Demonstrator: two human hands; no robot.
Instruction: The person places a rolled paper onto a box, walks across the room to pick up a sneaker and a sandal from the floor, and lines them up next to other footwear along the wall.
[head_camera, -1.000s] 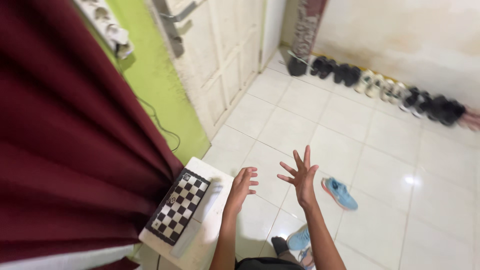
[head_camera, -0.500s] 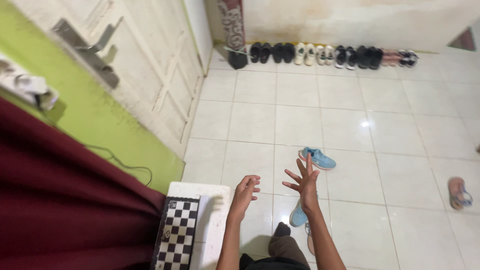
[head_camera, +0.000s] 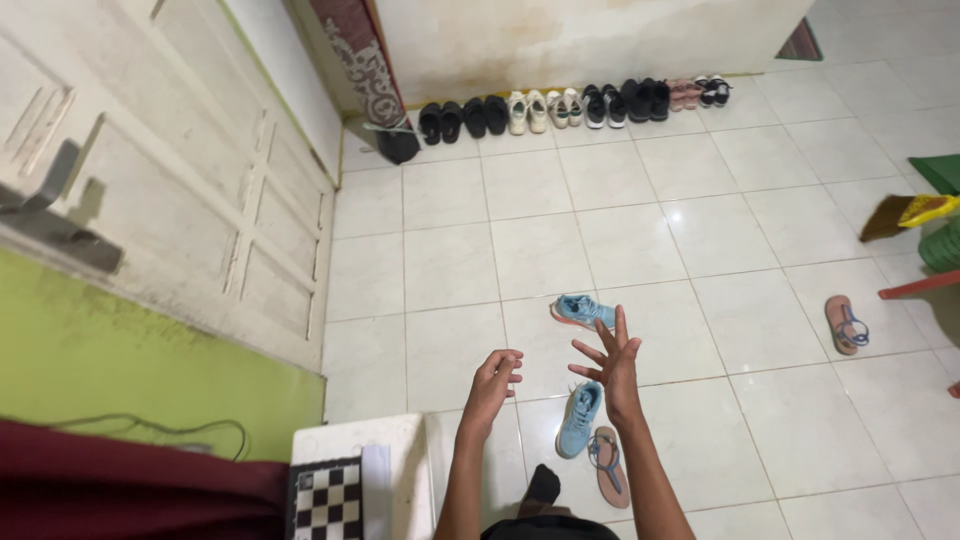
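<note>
Both hands are raised over the tiled floor and hold nothing, so no handling has begun that shows here. The left hand hangs with its fingers loosely curled, and the right hand is spread wide with the fingers fanned apart; neither touches anything. Nearest to them, on the floor beneath, lie two light blue sneakers apart from each other: one blue sneaker on its side just beyond the right fingertips, the other blue sneaker below and between the two wrists, toe pointing away. Touching or just beside that second shoe lies a brown sandal, close under the right forearm; its mate, a second sandal, lies well apart to the right of the right hand. As a judgement, all of this loose footwear is scattered and untouched, so any gathering or pairing of it is wholly left to do. Left of the left forearm stands a small white table bearing a black and white chessboard, with a dark red curtain beside it. Far ahead of both hands a row of shoes stands along the wall, near a white panelled door on the left.
</note>
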